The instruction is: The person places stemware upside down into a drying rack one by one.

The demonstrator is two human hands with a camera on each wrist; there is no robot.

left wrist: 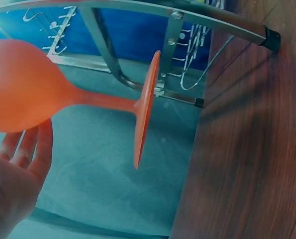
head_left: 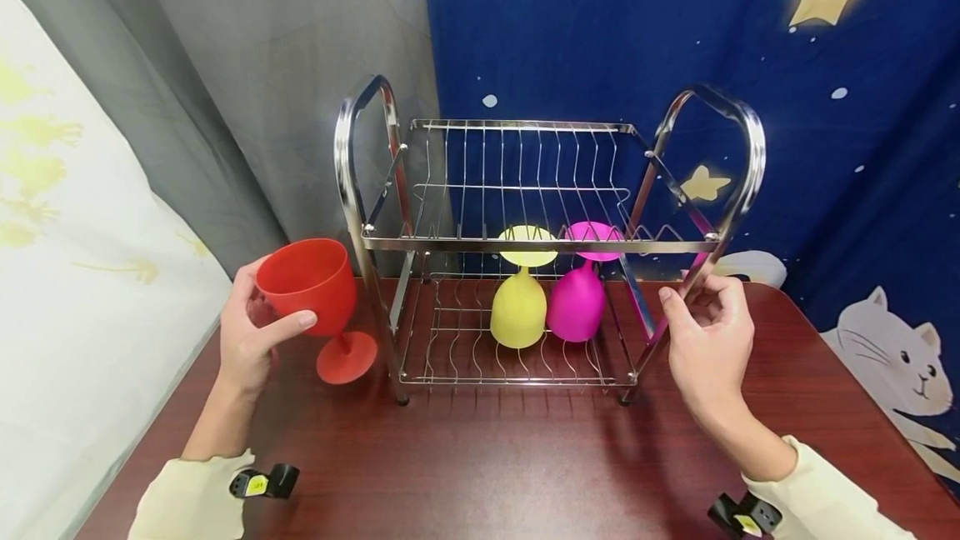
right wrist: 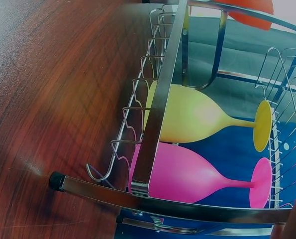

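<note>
My left hand (head_left: 251,332) holds a red plastic goblet (head_left: 311,286) by its bowl, thumb across the near side and fingers around the back. The goblet is mouth up and slightly tilted, just left of a two-tier metal dish rack (head_left: 540,246); the left wrist view shows its foot raised off the tabletop. With thumb and fingers my right hand (head_left: 712,340) grips the rack's right front upright. Upside down on the lower tier stand a yellow goblet (head_left: 519,311) and a magenta goblet (head_left: 577,302), side by side, their feet upward.
The rack stands on a dark reddish wood table (head_left: 510,473). Behind it hang a grey curtain (head_left: 300,65) and a blue curtain (head_left: 562,40) with stars. A white cloth (head_left: 90,273) hangs along the left edge. The rack's upper tier (head_left: 517,187) has wire slots.
</note>
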